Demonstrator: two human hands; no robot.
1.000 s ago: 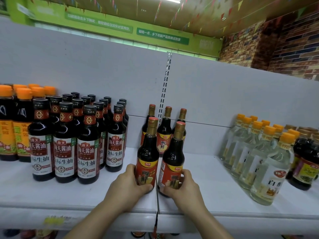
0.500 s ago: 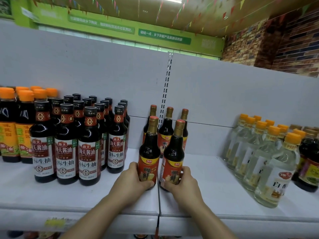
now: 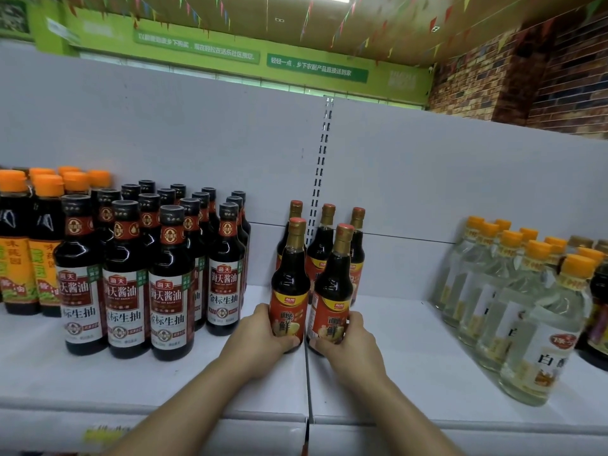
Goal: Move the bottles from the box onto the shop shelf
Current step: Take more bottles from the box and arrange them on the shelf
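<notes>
Two dark sauce bottles with red caps, gold necks and red-orange labels stand upright on the white shop shelf point(image 3: 411, 373) near its middle. My left hand point(image 3: 260, 337) grips the base of the left bottle point(image 3: 289, 291). Around the base of the right bottle point(image 3: 334, 297) curls my right hand point(image 3: 352, 343). Three more bottles of the same kind point(image 3: 324, 245) stand in a row behind them against the back panel. The box is out of view.
Several black-capped soy sauce bottles point(image 3: 125, 281) crowd the shelf to the left, with orange-capped dark bottles point(image 3: 19, 241) beyond them. Clear vinegar bottles with orange caps point(image 3: 526, 291) stand at the right. Bare shelf lies between the held pair and the vinegar.
Both hands have slid the two bottles a little farther back on the shelf, closer to the row of three. The grips are unchanged.
</notes>
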